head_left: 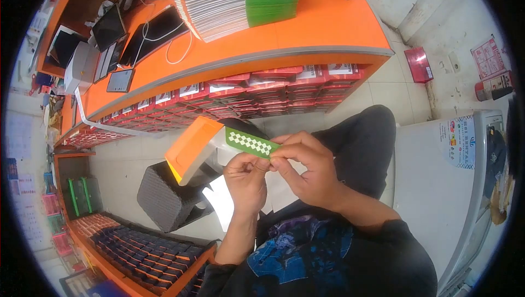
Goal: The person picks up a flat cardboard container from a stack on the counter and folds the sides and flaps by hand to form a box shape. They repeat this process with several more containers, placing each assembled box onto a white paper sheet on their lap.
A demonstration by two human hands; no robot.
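Observation:
My left hand [247, 179] and my right hand [307, 167] meet at the right end of a green strip with a white diamond pattern [249, 143]. Both hands pinch this end between thumb and fingers, fingertips nearly touching. The strip belongs to, or lies against, an orange and white folded card piece [196, 143] that extends to the left, with a yellow edge at its lower left. How the two join is hard to make out. White sheets [220, 201] lie below, near my lap.
An orange counter [339, 23] holds a fanned stack of green and white cards [240, 1], a phone [120, 81] and cables. Red boxes fill the shelf beneath. A dark woven bin [164, 196] stands at left, a white fridge [432, 187] at right.

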